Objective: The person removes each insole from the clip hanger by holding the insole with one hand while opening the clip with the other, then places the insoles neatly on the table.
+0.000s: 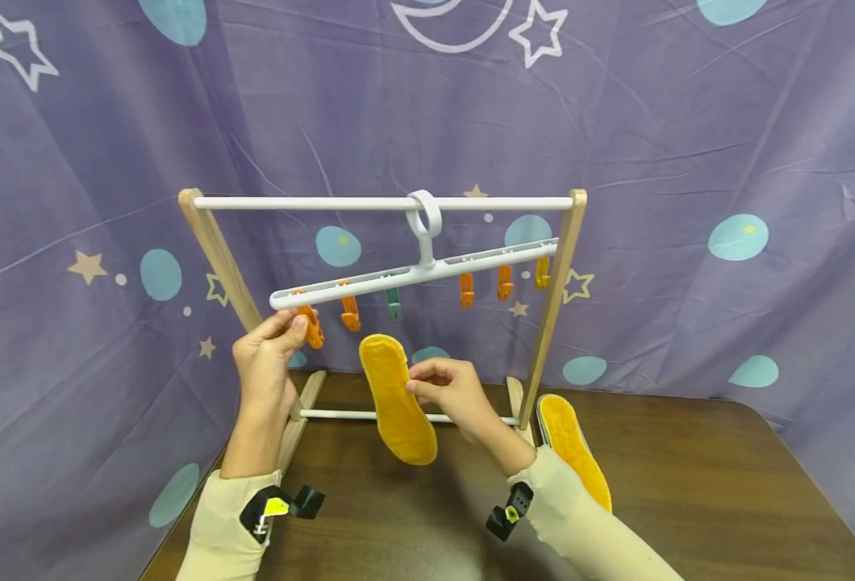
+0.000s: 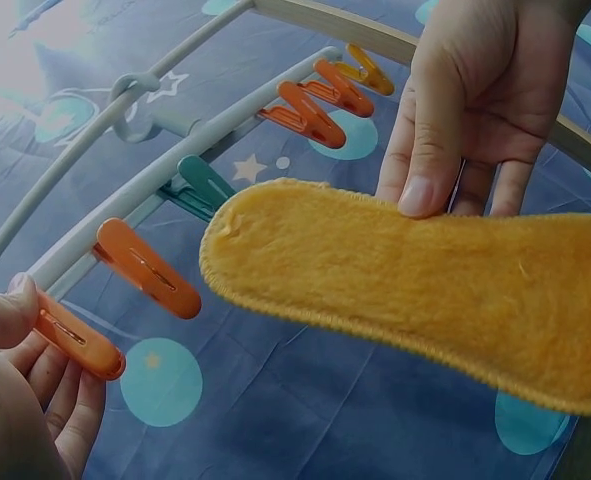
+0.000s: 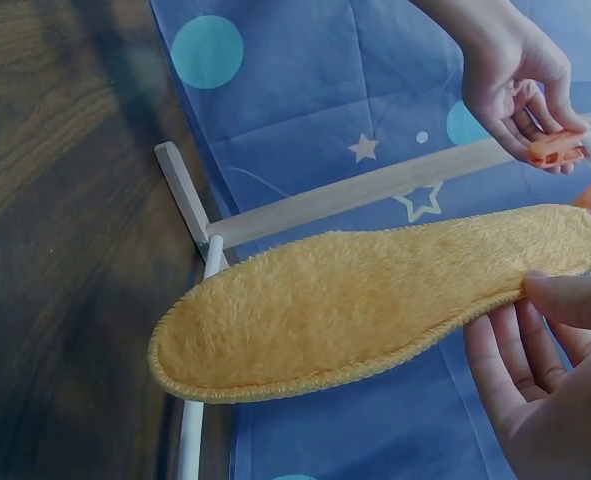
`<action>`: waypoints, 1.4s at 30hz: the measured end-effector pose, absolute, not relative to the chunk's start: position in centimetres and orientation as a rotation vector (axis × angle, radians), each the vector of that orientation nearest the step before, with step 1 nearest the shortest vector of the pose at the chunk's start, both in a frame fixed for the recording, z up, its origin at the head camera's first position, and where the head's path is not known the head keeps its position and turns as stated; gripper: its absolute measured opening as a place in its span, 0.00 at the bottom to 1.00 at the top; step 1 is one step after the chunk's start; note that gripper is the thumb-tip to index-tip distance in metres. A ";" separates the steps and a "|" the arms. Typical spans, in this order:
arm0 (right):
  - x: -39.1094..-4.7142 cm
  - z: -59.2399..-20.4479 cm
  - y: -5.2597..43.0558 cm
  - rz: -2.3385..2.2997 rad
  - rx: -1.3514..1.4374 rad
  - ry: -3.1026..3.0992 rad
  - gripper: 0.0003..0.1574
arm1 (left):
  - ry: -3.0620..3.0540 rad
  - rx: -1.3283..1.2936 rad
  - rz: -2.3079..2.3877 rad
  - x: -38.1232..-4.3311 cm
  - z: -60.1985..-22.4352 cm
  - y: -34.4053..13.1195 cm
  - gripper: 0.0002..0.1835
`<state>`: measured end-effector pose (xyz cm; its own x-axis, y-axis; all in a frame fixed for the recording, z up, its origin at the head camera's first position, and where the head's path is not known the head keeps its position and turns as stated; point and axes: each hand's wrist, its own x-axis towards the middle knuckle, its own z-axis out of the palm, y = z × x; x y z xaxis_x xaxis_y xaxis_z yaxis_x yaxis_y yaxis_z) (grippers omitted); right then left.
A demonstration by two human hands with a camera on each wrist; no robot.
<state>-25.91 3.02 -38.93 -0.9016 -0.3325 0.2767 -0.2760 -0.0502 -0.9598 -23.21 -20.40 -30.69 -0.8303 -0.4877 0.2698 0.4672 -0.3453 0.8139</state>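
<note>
My left hand (image 1: 264, 359) pinches the orange clothespin (image 2: 78, 338) at the left end of a white clip hanger (image 1: 369, 282). That end of the hanger tilts down. In my right hand (image 1: 458, 395) is a fuzzy yellow insole (image 1: 398, 403), pinched by its right edge between thumb and fingers. The insole hangs upright in the head view, below the hanger and apart from the clips. Beside the pinched clip hang a second orange clothespin (image 2: 148, 268) and a green clothespin (image 2: 203, 184). Toward the right end are two more orange clips and a yellow clip (image 1: 542, 273).
The hanger's ring hooks over the white top rod (image 1: 311, 203) of a wooden-sided rack (image 1: 554, 315). Another yellow insole (image 1: 576, 448) lies on the brown table (image 1: 718, 484), right of the rack. A purple patterned curtain (image 1: 660, 161) stands behind.
</note>
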 end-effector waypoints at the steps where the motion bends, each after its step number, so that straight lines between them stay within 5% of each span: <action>1: -25.9 -38.9 3.2 -2.144 -0.676 2.135 0.10 | -1.313 0.030 -2.189 -23.2 -30.7 -20.4 0.12; 42: -25.5 -37.9 9.2 -2.211 -0.565 2.147 0.14 | -1.293 -0.069 -2.184 -22.7 -31.3 -20.2 0.10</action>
